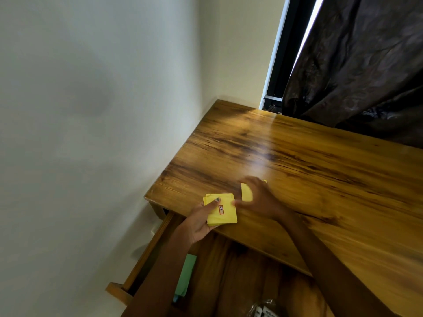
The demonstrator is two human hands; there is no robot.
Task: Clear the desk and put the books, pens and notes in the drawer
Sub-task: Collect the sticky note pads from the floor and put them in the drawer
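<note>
The left hand [201, 219] holds a stack of yellow sticky notes [221, 209] at the near-left corner of the tabletop [320, 170], thumb pressed on top, fingers beneath; that grip is clamped on the stack. Just right of it, the blurred right hand [258, 197] covers a second yellow note [246, 192] lying on the tabletop; whether its grip closes on it cannot be told. Below the left wrist, the open drawer [146, 255] shows green paper [186, 275].

pale wall [91, 110], dark curtain [366, 65] beside bright window [278, 53].
</note>
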